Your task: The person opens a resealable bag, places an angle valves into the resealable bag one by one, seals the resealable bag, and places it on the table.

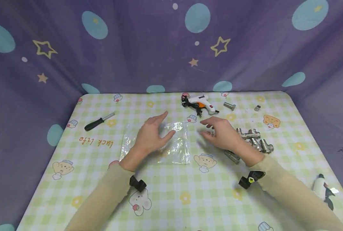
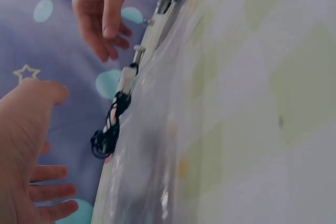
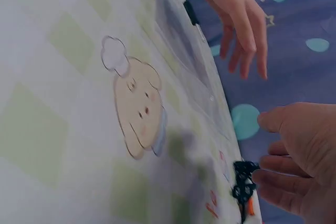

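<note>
A clear plastic bag (image 1: 175,146) lies flat on the checked tablecloth (image 1: 189,199) in the middle. My left hand (image 1: 157,130) is over the bag's left half, fingers straight and spread, holding nothing. In the left wrist view the left hand (image 2: 29,150) looks raised off the bag (image 2: 157,150). My right hand (image 1: 215,128) hovers empty just right of the bag, fingers relaxed and pointing left. A cluster of metal pipe fittings (image 1: 255,139) lies right behind the right hand's wrist. In the right wrist view the right hand (image 3: 296,156) is low right and the left hand (image 3: 239,19) is above.
A white and orange glue gun (image 1: 201,103) with a black cord lies at the back centre. A bolt (image 1: 230,106) and a small nut (image 1: 257,107) lie to its right. A black-handled screwdriver (image 1: 99,121) lies at the left, a white bottle (image 1: 321,189) near the right edge.
</note>
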Motion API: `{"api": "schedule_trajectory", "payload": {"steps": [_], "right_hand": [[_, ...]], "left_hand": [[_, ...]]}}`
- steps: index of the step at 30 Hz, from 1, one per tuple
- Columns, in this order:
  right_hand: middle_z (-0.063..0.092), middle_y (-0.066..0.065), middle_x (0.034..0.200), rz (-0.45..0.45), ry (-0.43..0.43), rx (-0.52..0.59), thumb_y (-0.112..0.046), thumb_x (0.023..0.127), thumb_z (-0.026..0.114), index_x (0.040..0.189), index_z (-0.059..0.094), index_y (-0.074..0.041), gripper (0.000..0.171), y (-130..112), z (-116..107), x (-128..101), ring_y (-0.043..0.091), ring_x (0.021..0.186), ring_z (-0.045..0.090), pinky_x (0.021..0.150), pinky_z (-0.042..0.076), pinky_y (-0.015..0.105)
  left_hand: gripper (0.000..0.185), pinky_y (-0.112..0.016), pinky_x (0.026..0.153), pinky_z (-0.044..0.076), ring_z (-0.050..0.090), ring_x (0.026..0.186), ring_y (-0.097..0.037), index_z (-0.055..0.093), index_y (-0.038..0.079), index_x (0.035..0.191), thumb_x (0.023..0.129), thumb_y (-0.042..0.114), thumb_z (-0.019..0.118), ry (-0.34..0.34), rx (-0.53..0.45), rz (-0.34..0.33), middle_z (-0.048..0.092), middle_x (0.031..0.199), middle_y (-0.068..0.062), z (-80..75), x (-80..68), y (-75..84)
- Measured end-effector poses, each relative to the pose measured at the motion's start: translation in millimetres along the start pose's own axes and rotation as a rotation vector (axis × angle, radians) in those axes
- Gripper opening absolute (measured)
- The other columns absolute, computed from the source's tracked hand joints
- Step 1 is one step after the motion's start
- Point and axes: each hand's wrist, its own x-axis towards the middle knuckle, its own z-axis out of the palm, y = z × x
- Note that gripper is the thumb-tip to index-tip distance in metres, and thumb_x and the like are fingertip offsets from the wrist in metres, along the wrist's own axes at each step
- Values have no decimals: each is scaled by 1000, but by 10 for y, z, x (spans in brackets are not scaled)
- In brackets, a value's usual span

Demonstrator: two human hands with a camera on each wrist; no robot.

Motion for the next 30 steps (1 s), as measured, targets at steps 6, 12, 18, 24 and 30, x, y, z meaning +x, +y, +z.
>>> {"api": "schedule_trajectory", "payload": {"steps": [6,12,18,24,30], "right_hand": [[78,13,107,-28,-61,-8,-23,93,82,115,79,-2,30,-108,152,44,28,95,75,84,64,44],[78,6,93,-64,-104,-37,-23,91,84,103,82,-6,21,-170,305,95,20,85,74,82,64,39],[75,1,85,-95,-125,-44,-21,90,82,97,83,-10,13,-216,427,120,15,77,68,78,62,36],[73,-1,82,-114,-125,-53,-17,91,80,97,84,-12,9,-231,519,136,12,73,64,72,59,33],[74,0,83,-105,-118,-36,-18,90,83,96,85,-13,8,-235,538,130,16,76,68,77,61,37]], "left_hand": [[74,-50,110,57,68,130,-35,57,11,154,92,49,74,-37,-1,34,70,142,-16,121,12,138],[65,-47,100,62,73,117,-30,66,10,145,92,45,76,-69,13,56,77,127,-13,226,20,263],[52,-42,87,64,77,95,-23,76,9,128,89,43,79,-90,19,59,81,102,-5,339,17,345],[38,-35,75,64,77,79,-17,79,8,109,89,41,81,-135,-46,1,81,87,-2,433,36,341],[25,-28,72,62,74,74,-12,77,11,90,87,35,85,-170,-116,-83,79,82,0,485,55,299]]}}
